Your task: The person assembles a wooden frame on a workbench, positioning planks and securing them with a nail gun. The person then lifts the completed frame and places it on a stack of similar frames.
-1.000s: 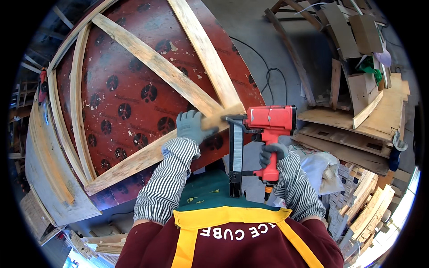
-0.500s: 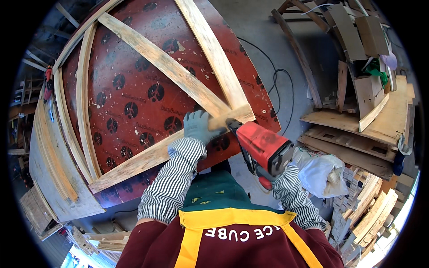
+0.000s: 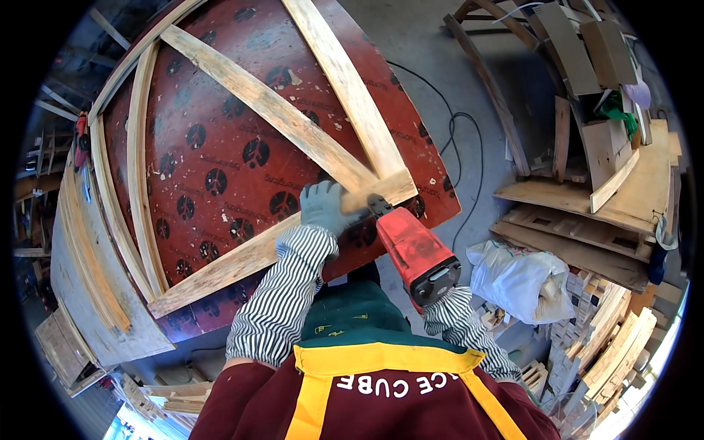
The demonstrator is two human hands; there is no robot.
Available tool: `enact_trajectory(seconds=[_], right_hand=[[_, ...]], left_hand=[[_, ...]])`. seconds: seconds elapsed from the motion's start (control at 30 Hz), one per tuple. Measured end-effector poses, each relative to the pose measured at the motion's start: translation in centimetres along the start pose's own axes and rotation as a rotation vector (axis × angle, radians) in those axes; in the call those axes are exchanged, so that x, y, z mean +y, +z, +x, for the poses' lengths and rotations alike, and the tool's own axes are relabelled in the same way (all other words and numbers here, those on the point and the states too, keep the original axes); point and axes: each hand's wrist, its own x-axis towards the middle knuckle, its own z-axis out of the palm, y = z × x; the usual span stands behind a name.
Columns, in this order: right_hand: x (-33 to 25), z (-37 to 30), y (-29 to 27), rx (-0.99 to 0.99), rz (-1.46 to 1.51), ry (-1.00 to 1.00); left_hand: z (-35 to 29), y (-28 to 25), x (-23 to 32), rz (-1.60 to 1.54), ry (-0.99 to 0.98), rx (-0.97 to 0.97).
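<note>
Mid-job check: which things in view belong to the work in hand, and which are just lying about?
In use:
wooden frame, left hand on it
red board beneath
red nail gun, nose at the frame's corner

Apparently lying about:
white plastic bag
cardboard
stacked timber, lower right

The surface point(image 3: 293, 169) is dark red with black marks point(image 3: 255, 152), the wooden strips point(image 3: 264, 106) pale tan, the nail gun point(image 3: 414, 246) red and black, the glove point(image 3: 323, 208) grey, the sleeves point(image 3: 286, 293) striped black and white.
</note>
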Motion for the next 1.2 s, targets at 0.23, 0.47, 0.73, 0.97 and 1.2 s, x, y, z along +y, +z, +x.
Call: enact_trajectory(seconds=[0.23,0.47,0.73,0.97,1.2], right_hand=[[-0.5,1.3,0.5,0.007,-0.05,-0.088],[-0.5,1.5,0.4,0.004,-0.068,-0.108],[-0.5,2.8,0.8,-0.008,-0.078,-0.155],[0.2,2.2,0.9,-0.034,-0.063,-0.125],[1.7,-2.1,-0.3,-0.071,-0.028,0.013]], left_hand=[[0.0,0.3,-0.2,-0.005,0.008,0.019],[0.1,0.2,0.0,-0.013,0.015,0.015],[0.1,0.2,-0.2,-0.011,0.014,0.019],[0.1,0.6,-0.4,-0.018,0.013,0.04],[0.1,0.6,-0.4,-0.007,0.02,0.035]])
